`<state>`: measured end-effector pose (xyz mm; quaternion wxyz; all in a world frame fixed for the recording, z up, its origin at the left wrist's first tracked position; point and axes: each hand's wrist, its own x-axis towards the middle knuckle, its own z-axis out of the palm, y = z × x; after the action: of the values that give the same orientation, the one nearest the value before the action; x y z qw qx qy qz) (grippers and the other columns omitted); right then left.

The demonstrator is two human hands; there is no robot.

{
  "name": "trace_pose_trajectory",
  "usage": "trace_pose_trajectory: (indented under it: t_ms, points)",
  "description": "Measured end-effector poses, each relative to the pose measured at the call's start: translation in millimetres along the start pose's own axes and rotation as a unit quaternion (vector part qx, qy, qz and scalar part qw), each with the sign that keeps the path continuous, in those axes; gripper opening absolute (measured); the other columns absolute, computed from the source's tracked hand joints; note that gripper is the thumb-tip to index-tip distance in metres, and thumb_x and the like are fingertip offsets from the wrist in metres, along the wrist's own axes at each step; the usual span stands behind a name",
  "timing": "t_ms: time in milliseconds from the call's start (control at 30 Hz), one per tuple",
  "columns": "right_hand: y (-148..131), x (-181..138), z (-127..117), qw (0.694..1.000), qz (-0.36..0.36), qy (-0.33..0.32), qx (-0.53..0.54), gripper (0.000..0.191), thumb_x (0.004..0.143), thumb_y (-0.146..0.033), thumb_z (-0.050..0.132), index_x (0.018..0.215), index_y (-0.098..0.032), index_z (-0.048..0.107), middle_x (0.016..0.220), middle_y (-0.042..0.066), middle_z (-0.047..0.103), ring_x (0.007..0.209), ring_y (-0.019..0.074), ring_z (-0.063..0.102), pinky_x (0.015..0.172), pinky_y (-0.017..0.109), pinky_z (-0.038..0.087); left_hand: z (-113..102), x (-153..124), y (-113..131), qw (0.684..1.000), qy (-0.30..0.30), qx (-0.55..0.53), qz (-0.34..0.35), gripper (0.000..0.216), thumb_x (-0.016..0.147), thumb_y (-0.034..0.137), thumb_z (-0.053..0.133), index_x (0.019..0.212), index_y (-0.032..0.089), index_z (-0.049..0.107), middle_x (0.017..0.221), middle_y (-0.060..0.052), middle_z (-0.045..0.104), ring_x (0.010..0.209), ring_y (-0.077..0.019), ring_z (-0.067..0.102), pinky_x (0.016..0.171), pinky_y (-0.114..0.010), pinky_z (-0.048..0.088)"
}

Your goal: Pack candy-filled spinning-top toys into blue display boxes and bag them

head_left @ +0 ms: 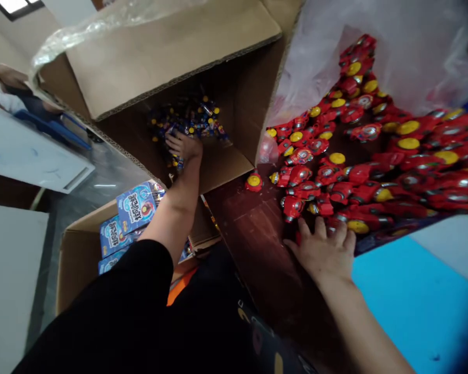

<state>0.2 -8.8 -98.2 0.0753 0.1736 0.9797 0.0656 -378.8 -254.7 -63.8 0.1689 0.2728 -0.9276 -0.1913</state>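
Note:
My left hand [184,146] reaches inside a cardboard box [253,111], its fingers apart over a pile of small blue toys with yellow round parts [197,117]. No toy shows clearly in its grasp. At the table's edge, my right hand [327,252] is palm down with fingers spread, the tips against the near side of a heap of red toys with yellow discs [337,189]. A bit of red shows by its thumb. One red toy [254,181] sits apart from the heap, beside the box's corner.
The red toys are on a dark brown tabletop [245,213], with clear plastic sheeting [312,62] behind. Below at left, an open carton [72,265] holds blue printed packs [135,209]. A bright blue surface [409,306] is at right. Another person's arm [10,77] shows far left.

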Motion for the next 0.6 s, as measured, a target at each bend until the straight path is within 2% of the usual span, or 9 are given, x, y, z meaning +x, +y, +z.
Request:
trace_pose_trajectory:
  t_ms: [100, 200, 300, 433, 600]
  points:
    - [2, 0, -6, 1.000, 0.001, -0.025, 0.011, 0.062, 0.106, -0.050, 0.063, 0.160, -0.019, 0.062, 0.160, 0.016, 0.059, 0.159, 0.0579, 0.029, 0.115, 0.065, 0.048, -4, 35, 7, 0.996, 0.000, -0.053, -0.078, 0.075, 0.113, 0.040, 0.049, 0.175, 0.010, 0.020, 0.185, -0.020, 0.008, 0.171, -0.0350, 0.017, 0.135, -0.060, 0.027]
    - [5, -6, -7, 1.000, 0.002, -0.016, 0.021, 0.055, 0.110, -0.049, 0.055, 0.156, -0.022, 0.066, 0.162, 0.013, 0.059, 0.159, 0.0548, 0.028, 0.111, 0.064, 0.053, -9, 63, 2, 0.984, -0.050, -0.095, -0.145, 0.067, 0.119, 0.046, 0.034, 0.170, 0.004, 0.028, 0.180, -0.024, 0.024, 0.165, -0.0395, 0.028, 0.126, -0.064, 0.034]
    - [6, -8, -1, 0.999, 0.003, 0.006, 0.035, 0.052, 0.110, -0.047, 0.054, 0.153, -0.022, 0.069, 0.157, 0.014, 0.063, 0.159, 0.0557, 0.027, 0.110, 0.068, 0.052, -8, 70, -3, 0.979, -0.109, -0.101, -0.139, 0.078, 0.115, 0.060, 0.043, 0.170, 0.006, 0.030, 0.174, -0.024, 0.036, 0.160, -0.0379, 0.038, 0.123, -0.061, 0.038]
    - [7, -4, 7, 0.996, -0.034, 0.053, 0.066, 0.050, 0.110, -0.043, 0.052, 0.148, -0.017, 0.072, 0.150, 0.020, 0.066, 0.158, 0.0595, 0.024, 0.104, 0.076, 0.052, 2, 42, -5, 0.984, -0.136, -0.080, -0.078, 0.076, 0.113, 0.062, 0.044, 0.173, 0.017, 0.031, 0.171, -0.023, 0.041, 0.157, -0.0354, 0.046, 0.124, -0.058, 0.043]
    - [12, -3, 15, 0.994, -0.051, 0.056, 0.078, 0.051, 0.107, -0.043, 0.056, 0.148, -0.015, 0.071, 0.152, 0.020, 0.063, 0.158, 0.0623, 0.021, 0.106, 0.080, 0.048, 18, -23, 5, 0.988, -0.132, -0.059, 0.052, 0.064, 0.111, 0.056, 0.052, 0.168, 0.028, 0.045, 0.168, -0.015, 0.049, 0.155, -0.0303, 0.050, 0.129, -0.048, 0.041]
